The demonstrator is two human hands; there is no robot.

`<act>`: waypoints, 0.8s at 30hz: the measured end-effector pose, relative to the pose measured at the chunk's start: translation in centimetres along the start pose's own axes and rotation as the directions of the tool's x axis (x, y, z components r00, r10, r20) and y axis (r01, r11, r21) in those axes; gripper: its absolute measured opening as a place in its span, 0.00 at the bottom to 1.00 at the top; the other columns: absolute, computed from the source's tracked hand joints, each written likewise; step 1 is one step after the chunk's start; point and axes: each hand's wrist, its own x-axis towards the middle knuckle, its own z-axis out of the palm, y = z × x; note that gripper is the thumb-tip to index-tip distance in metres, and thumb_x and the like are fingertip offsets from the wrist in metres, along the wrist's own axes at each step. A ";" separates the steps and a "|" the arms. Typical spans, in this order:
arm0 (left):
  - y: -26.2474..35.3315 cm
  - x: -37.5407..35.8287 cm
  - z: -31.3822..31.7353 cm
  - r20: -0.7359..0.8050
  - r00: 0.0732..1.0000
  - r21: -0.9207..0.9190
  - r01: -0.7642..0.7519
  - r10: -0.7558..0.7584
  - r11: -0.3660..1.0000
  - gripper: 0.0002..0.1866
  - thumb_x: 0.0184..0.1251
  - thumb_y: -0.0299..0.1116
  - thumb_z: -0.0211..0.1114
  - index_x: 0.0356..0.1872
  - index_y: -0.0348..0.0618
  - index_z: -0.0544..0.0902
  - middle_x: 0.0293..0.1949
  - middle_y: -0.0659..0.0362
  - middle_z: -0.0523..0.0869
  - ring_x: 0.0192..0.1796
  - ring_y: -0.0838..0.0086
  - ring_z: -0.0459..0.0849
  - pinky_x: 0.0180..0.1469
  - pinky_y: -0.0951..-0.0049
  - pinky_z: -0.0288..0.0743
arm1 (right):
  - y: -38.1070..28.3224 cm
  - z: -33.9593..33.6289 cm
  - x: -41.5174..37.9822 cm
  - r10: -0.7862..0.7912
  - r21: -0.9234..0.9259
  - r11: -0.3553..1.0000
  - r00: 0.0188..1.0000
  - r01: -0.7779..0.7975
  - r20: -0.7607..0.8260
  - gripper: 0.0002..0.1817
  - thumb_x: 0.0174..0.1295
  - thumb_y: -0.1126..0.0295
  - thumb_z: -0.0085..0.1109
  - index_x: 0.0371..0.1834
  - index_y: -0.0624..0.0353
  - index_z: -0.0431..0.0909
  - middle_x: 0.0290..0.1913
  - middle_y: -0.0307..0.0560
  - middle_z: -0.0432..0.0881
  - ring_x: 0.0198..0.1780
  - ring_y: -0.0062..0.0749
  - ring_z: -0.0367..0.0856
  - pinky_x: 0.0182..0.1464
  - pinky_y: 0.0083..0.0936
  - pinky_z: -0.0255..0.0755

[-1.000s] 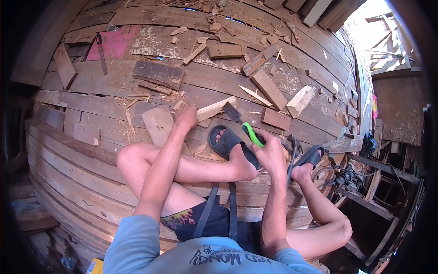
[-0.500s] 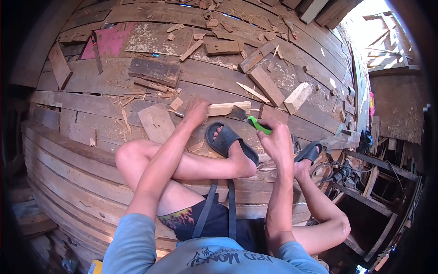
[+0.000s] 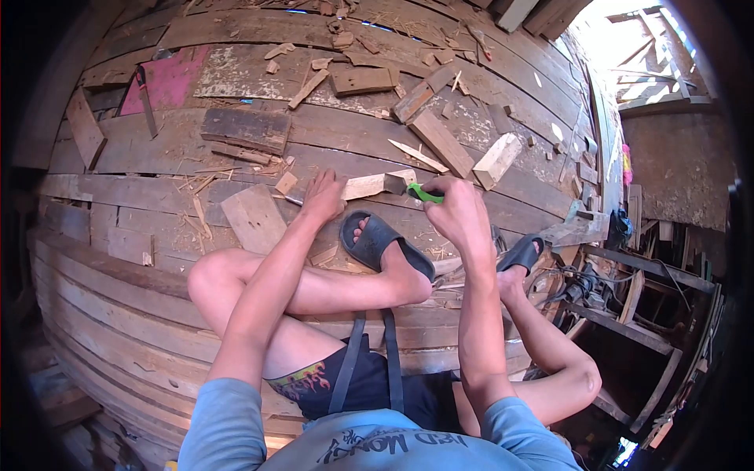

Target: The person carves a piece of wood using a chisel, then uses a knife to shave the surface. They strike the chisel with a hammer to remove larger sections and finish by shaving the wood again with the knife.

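Pink board: one point(image 3: 169, 78), far left on the plank floor point(image 3: 118, 306), with one thin dark bar point(image 3: 145, 90) lying across its left edge.
Dark slabs: two, one point(image 3: 246, 129) left of centre, one point(image 3: 362, 79) farther up.
Flat square offcut: one point(image 3: 253, 218), just left of the left forearm.
Left hand point(image 3: 323, 196): fingers spread and pressed down on the near end of one pale wood wedge point(image 3: 377, 184), pinning it to the floor.
Sandals: two, one point(image 3: 375, 242) below the wedge, one point(image 3: 522, 253) farther right.
Right hand point(image 3: 457, 210): fingers curled tight around one green-handled chisel point(image 3: 410, 190); its blade touches the wedge's right end.
Pale blocks: one point(image 3: 496, 161) right of the chisel, well apart from it.
Scraps: too many to count.
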 end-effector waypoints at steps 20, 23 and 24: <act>0.7 -0.5 1.0 -0.069 0.987 0.101 -0.138 0.145 0.985 0.32 0.54 0.23 0.67 0.65 0.42 0.75 0.56 0.49 0.74 0.63 0.55 0.72 0.63 0.59 0.70 | 1.3 0.8 -2.5 -0.022 0.063 0.998 0.999 0.025 -0.044 0.15 0.46 0.76 0.56 0.37 0.64 0.86 0.37 0.61 0.85 0.42 0.59 0.83 0.48 0.47 0.77; 0.9 -0.1 1.6 -0.093 0.979 0.108 -0.173 0.183 0.979 0.33 0.53 0.22 0.67 0.65 0.42 0.75 0.55 0.49 0.74 0.62 0.55 0.72 0.62 0.59 0.72 | 1.7 1.1 -3.0 -0.065 0.074 0.995 0.995 0.071 -0.074 0.13 0.46 0.76 0.56 0.36 0.65 0.85 0.39 0.60 0.84 0.43 0.58 0.83 0.49 0.48 0.76; 0.9 0.1 1.7 -0.109 0.972 0.120 -0.194 0.207 0.974 0.33 0.52 0.22 0.67 0.65 0.42 0.76 0.55 0.49 0.74 0.61 0.54 0.73 0.62 0.59 0.72 | 1.9 1.3 -3.1 -0.062 0.078 0.995 0.995 0.068 -0.079 0.13 0.46 0.76 0.56 0.36 0.65 0.85 0.39 0.60 0.84 0.43 0.58 0.83 0.49 0.48 0.76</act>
